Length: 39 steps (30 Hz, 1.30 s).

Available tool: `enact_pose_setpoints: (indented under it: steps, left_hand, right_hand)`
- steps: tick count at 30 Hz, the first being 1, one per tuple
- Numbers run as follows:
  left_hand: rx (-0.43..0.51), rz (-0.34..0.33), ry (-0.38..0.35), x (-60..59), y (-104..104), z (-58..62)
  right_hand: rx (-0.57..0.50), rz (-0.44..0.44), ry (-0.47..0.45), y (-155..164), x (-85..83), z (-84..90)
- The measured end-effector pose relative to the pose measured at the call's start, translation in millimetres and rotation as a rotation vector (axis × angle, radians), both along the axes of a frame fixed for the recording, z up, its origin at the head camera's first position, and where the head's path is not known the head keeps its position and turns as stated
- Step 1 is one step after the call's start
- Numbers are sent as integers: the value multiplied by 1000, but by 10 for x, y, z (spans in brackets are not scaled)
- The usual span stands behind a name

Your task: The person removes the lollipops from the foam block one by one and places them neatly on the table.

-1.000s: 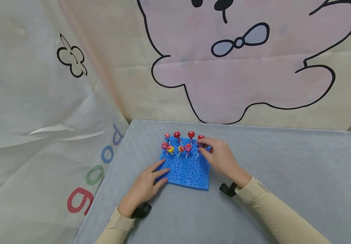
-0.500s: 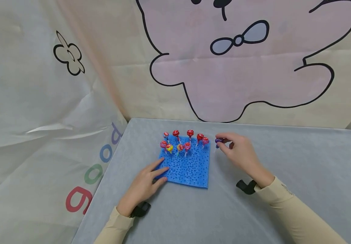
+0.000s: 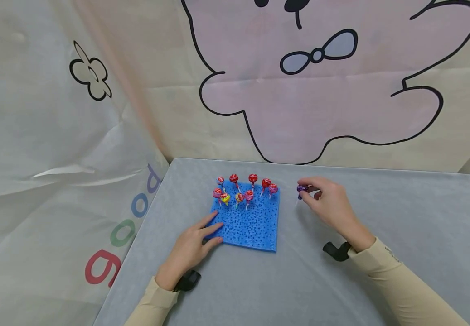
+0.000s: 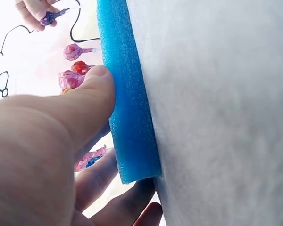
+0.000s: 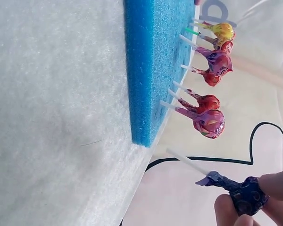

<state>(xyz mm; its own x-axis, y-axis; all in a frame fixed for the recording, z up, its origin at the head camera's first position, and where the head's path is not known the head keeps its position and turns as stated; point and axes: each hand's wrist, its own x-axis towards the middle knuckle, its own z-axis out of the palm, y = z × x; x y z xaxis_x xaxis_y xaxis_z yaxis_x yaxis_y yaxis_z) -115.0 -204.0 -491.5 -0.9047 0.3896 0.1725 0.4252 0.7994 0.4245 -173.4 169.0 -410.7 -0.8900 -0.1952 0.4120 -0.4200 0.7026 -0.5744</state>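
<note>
Several wrapped lollipops stand upright by their sticks in the back half of a blue foam block point(image 3: 249, 228); one is a pink lollipop point(image 3: 273, 188) at the right end, another a yellow lollipop point(image 3: 225, 198) toward the left. My right hand point(image 3: 330, 203) pinches a purple lollipop point(image 5: 247, 194) by its wrapped head, off to the right of the block, its white stick pointing down. My left hand point(image 3: 190, 246) rests with fingers spread on the block's left edge; in the left wrist view its thumb point(image 4: 96, 89) lies against the foam's top.
The block lies on a grey cloth-covered table point(image 3: 235, 290), near its left side. Behind stands a printed backdrop point(image 3: 292, 117) with a pink cartoon figure, and a pale sheet point(image 3: 55, 181) with letters hangs at the left. A black wrist camera point(image 3: 336, 251) sits on the right forearm.
My right hand has drawn the purple lollipop out of the block and carried it to the right, past the block's edge. The left hand has stayed on the foam.
</note>
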Motion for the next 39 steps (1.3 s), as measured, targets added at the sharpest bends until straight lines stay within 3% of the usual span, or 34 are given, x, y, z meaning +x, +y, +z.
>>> enact_pose_setpoints:
  steps: [7,17,26,39]
  left_hand:
    - [-6,13,6,-14,17,14]
    - [-5,10,21,-39,18,6]
    - [-7,16,-9,-24,4,-3]
    - [8,13,-18,-20,-3,-12]
  right_hand:
    - [20,-3,-56,36,-69,-2]
    - [126,13,-321,-13,-363,-61]
    - [233,66,-382,-54,-680,-295]
    - [299,47,-492,-132,-818,-485]
